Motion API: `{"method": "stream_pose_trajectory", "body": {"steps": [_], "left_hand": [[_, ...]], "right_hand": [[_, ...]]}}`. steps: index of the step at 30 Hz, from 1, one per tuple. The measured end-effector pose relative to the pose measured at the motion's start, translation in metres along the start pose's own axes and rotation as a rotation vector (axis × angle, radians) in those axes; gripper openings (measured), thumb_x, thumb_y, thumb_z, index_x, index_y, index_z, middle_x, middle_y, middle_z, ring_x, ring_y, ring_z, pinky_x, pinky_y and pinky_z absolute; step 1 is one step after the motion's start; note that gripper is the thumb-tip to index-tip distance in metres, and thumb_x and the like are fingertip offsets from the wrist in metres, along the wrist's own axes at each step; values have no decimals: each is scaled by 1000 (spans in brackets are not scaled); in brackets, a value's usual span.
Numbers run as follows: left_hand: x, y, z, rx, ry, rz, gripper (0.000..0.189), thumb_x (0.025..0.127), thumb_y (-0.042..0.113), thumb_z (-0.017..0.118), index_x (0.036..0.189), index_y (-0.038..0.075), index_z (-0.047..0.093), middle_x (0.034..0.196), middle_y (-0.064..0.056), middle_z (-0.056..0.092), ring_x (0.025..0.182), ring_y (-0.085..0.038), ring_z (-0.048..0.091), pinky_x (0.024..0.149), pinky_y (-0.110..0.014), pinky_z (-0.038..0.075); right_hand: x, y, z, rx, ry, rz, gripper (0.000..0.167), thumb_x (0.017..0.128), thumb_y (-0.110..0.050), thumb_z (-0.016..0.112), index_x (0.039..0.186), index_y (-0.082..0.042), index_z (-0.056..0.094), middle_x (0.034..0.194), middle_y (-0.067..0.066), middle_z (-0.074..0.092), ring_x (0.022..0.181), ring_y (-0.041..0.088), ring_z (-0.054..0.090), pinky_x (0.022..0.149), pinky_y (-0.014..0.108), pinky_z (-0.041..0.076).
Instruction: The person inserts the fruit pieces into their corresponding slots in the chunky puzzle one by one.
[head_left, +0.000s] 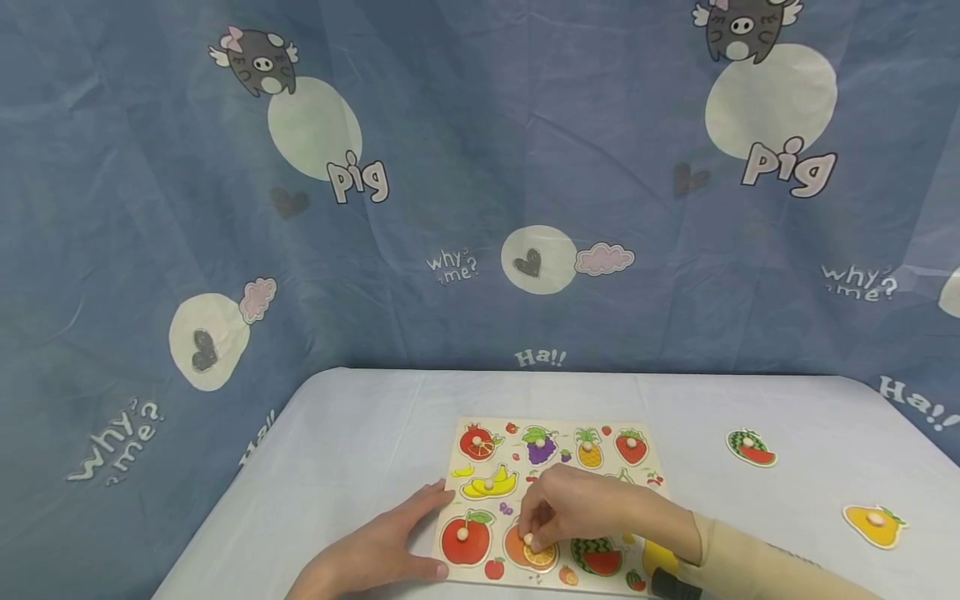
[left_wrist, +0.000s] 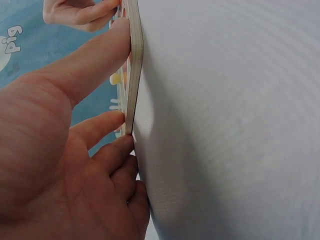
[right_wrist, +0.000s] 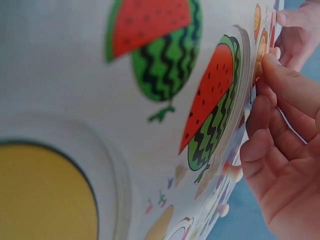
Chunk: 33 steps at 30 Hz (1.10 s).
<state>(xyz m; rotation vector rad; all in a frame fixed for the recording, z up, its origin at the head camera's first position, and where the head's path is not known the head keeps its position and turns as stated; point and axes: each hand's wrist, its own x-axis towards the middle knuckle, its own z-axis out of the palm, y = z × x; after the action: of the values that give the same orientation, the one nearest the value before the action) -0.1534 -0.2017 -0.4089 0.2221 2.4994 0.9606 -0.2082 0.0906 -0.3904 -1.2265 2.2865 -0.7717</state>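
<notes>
A wooden fruit knob puzzle board (head_left: pixel 592 582) lies flat on the table. My right hand (head_left: pixel 573 504) pinches the knob of an orange puzzle piece (head_left: pixel 543 558) between thumb and index finger, over the board's near row. In the right wrist view the fingertips meet at that orange piece (right_wrist: pixel 259 62); whether it sits fully in its recess cannot be told. My left hand (head_left: pixel 386 537) touches the board's left side with fairly straight fingers. In the left wrist view its thumb (left_wrist: pixel 100 60) rests against the board's edge (left_wrist: pixel 134 75) and the other fingers lie along the side.
Apple (head_left: pixel 465 546), banana (head_left: pixel 480 487), pomegranate (head_left: pixel 474 448), grape, pineapple and strawberry pieces with knobs sit in the board. A watermelon recess (head_left: pixel 596 557) shows its printed picture. A loose watermelon piece (head_left: pixel 761 456) and pear piece (head_left: pixel 877 532) lie on the white table (head_left: pixel 795 500) to the right.
</notes>
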Motion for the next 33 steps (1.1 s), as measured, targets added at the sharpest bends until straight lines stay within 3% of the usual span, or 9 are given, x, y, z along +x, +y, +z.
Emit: {"method": "stream_pose_trajectory", "body": {"steps": [18, 24, 33], "left_hand": [[-1, 3, 1, 5, 2, 8, 89, 72, 43, 85, 149, 25, 43, 158, -6, 30, 140, -34, 30, 107, -66, 28], [-1, 2, 0, 8, 6, -8, 91, 70, 45, 85, 149, 27, 42, 158, -4, 30, 138, -33, 32, 107, -66, 29], [-1, 2, 0, 2, 0, 6, 91, 72, 45, 84, 149, 25, 42, 159, -5, 30, 140, -34, 31, 107, -67, 28]], "right_hand": [[-15, 7, -7, 89, 17, -12, 16, 87, -14, 76, 100, -24, 73, 86, -18, 64, 74, -1, 55, 70, 20, 52], [-24, 3, -13, 101, 64, 50, 19, 88, -13, 74, 103, -25, 72, 93, -17, 65, 82, 2, 57, 77, 22, 52], [-35, 4, -22, 86, 152, 48, 15, 91, -22, 72, 106, -24, 71, 84, -15, 63, 78, 5, 55, 67, 24, 50]]}}
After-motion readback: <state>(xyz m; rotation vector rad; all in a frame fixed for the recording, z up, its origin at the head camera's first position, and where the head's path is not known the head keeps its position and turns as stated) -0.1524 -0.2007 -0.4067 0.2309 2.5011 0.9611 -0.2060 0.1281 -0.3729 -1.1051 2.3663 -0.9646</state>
